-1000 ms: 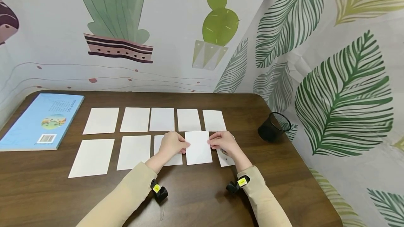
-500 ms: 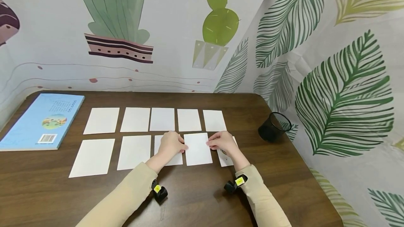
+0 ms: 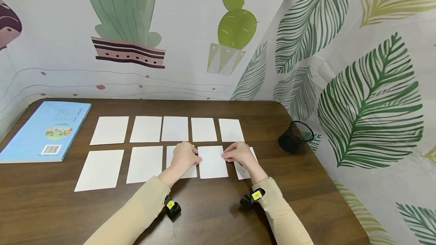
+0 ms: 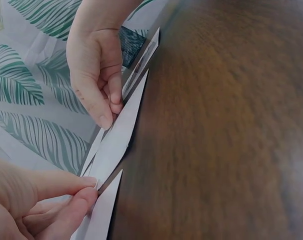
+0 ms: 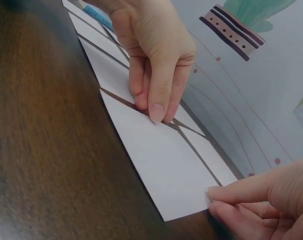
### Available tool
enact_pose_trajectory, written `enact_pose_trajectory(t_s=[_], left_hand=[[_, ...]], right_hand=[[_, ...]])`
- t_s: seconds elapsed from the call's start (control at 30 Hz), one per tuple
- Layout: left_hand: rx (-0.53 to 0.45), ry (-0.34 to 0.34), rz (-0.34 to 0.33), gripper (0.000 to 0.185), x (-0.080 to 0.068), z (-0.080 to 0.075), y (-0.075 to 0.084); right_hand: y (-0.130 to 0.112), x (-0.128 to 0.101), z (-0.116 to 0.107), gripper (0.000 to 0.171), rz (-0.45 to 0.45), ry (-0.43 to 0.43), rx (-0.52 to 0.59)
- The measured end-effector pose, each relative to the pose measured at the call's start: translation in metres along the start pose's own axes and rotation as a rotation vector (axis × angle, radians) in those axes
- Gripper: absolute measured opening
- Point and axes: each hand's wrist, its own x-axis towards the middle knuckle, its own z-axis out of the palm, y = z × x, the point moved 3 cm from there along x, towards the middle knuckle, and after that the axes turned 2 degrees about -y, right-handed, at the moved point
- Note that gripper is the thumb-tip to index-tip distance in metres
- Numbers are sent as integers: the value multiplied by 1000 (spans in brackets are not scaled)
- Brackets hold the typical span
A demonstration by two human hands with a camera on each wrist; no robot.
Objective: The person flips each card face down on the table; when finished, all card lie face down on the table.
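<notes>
We see a plain white rectangular card point(image 3: 212, 162), blank on its upper face and flat with crisp edges, lying 4th from the left in the near row of cards on the dark wooden table point(image 3: 211, 214). Our left hand point(image 3: 184, 156) pinches its left edge between thumb and curled fingers, and our right hand point(image 3: 238, 153) pinches its right edge the same way. It sits between a blank card point(image 3: 180, 162) under the left hand and a card with a small print point(image 3: 243, 169) under the right, with 5 blank cards point(image 3: 173, 128) in the far row.
</notes>
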Motion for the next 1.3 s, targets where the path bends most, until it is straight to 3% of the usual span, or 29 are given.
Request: enact_pose_trajectory(t_s=[0.2, 0.33, 0.47, 0.6, 0.73, 0.93, 1.3], left_hand=[[-31, 24, 33, 20, -1, 0, 0], [-197, 52, 106, 18, -3, -1, 8], [-400, -3, 199, 20, -3, 4, 24], [-404, -85, 227, 22, -2, 16, 35], [-374, -175, 211, 28, -5, 30, 44], [-455, -333, 161, 43, -9, 50, 59], [-514, -474, 90, 60, -22, 70, 72]], right_hand=[[-3, -2, -2, 15, -38, 5, 33], [-3, -8, -13, 21, -156, 16, 49], [4, -14, -30, 27, -231, 63, 19], [14, -18, -49, 33, -220, 122, -22], [24, -21, -67, 39, -191, 148, -34], [39, -29, -86, 48, -124, 162, -84], [44, -39, -79, 57, -75, 116, -177]])
